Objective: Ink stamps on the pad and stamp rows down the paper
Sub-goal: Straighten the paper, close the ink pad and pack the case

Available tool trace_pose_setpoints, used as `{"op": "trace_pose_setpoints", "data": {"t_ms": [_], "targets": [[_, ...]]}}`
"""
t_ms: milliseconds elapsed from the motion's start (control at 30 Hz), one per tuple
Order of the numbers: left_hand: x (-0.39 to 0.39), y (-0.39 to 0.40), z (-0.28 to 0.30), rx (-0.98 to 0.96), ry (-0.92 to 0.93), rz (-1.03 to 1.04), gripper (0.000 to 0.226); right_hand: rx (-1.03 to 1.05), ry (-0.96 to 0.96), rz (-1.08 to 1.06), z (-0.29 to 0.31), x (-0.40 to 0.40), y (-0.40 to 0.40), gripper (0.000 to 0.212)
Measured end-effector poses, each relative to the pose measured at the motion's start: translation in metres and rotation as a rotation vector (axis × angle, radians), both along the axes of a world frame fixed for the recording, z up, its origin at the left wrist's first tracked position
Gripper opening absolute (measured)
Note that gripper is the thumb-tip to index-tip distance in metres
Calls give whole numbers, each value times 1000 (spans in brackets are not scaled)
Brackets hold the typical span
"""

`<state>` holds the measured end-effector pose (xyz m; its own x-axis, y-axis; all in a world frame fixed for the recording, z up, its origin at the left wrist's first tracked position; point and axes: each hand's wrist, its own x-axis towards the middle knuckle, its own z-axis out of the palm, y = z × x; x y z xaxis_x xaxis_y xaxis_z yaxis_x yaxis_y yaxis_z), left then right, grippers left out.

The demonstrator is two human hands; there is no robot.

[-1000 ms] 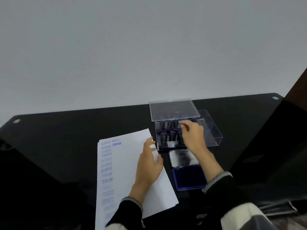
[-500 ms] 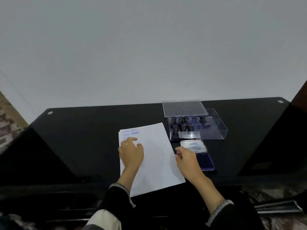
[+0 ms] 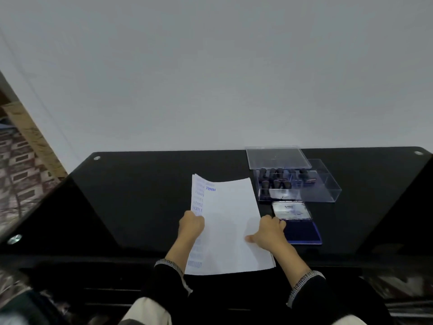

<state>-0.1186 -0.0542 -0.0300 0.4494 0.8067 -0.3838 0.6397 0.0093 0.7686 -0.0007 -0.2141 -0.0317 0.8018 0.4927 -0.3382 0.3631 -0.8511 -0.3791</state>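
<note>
Pale grey wall fills the upper frame above a black glass tabletop (image 3: pixel 140 195), and the task's things sit right of centre. A sheet of white paper (image 3: pixel 232 221) lies in the middle, gripped at both sides: the left hand (image 3: pixel 191 225) curls round its left edge and the right hand (image 3: pixel 269 233) holds the right edge, thumb flat on top of the sheet. Neither hand holds a stamp.

Down the paper's left margin runs a column of blue prints, several reading SAMPLE, with a bolder FRAGILE (image 3: pixel 210 189) starting a second column near the top (the lowest prints are too faint to read). So one column looks done and the next barely begun; most of the sheet is unprinted.

Just right of the paper lies the open ink pad (image 3: pixel 302 232), its silver lid (image 3: pixel 291 211) folded back. Above it the clear stamp box (image 3: pixel 297 186) holds the dark-handled stamps (image 3: pixel 275 178), its lid (image 3: pixel 276 158) propped behind. I judge the next stamp must be picked and inked.
</note>
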Motion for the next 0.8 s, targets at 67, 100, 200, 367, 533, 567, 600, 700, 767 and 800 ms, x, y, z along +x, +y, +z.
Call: {"op": "trace_pose_setpoints", "data": {"t_ms": [67,100,200,367,533,567,600,700,767,800], "targets": [[-2,0,-9,82,-19,-40,10,7,40,-48,1,-1,2,83],[-4,1,-12,99,-46,-49,9,35,61,-70,1,-2,4,83],[-8,7,-19,102,-108,-67,8,199,138,-108,0,-4,13,68],[-8,19,-24,80,-127,-127,16,130,0,-181,-9,-10,26,43],[4,24,-27,194,-117,-151,17,197,21,-203,-4,-1,29,38],[6,23,-28,221,-123,-137,18,233,49,-182,-4,2,30,36],[9,21,-28,248,-131,-117,19,267,62,-165,-3,6,30,34],[18,18,-25,307,-143,-49,22,320,23,-99,-3,14,30,27],[28,21,-21,330,-130,-25,19,353,-10,-54,-5,18,26,26],[33,24,-19,344,-120,-33,18,381,-31,-48,-5,20,23,25]]}}
